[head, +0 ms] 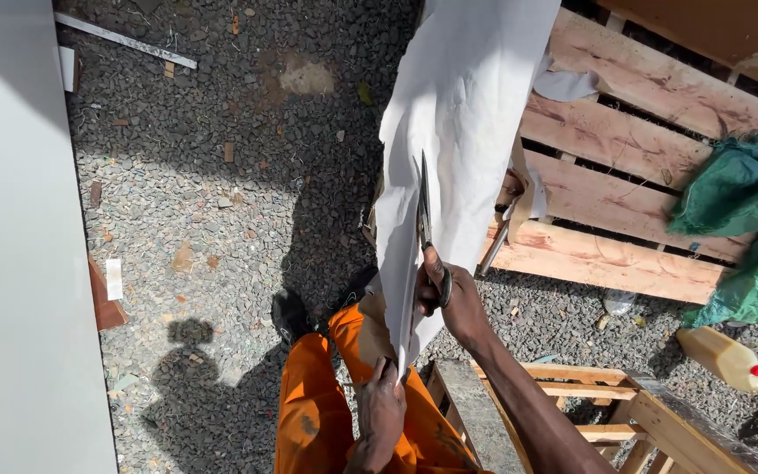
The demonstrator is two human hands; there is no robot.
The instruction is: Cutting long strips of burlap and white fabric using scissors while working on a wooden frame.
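A person in orange trousers (pixel 313 412) cuts into a long white sheet (pixel 462 114) with a pair of scissors (pixel 425 215), standing over grey gravel (pixel 221 175) beside a wooden pallet (pixel 625 140). The sheet hangs in front of the body, running from the top of the view down to knee level, where the left hand (pixel 382 408) pinches its lower edge between fingers and thumb and draws it taut. The right hand (pixel 449 294) is closed through the scissor handles, blades pointing up along the sheet's middle (whether the blades are parted or closed cannot be told from this angle).

The material looks thin, light and limp, likely fabric or a soft lining paper: it creases and folds under its own weight and would sag without tension, so it is best held by pinching an edge near the cut line, as the left hand does. It appears plain off-white, unprinted, gently wrinkled, bright in the sun with a shaded fold at its left side.

A green cloth (pixel 747 202) lies on the pallet, a yellow plastic bottle with a red cap (pixel 725 358) on the gravel, and a wooden frame (pixel 607 412) near the person's right leg.
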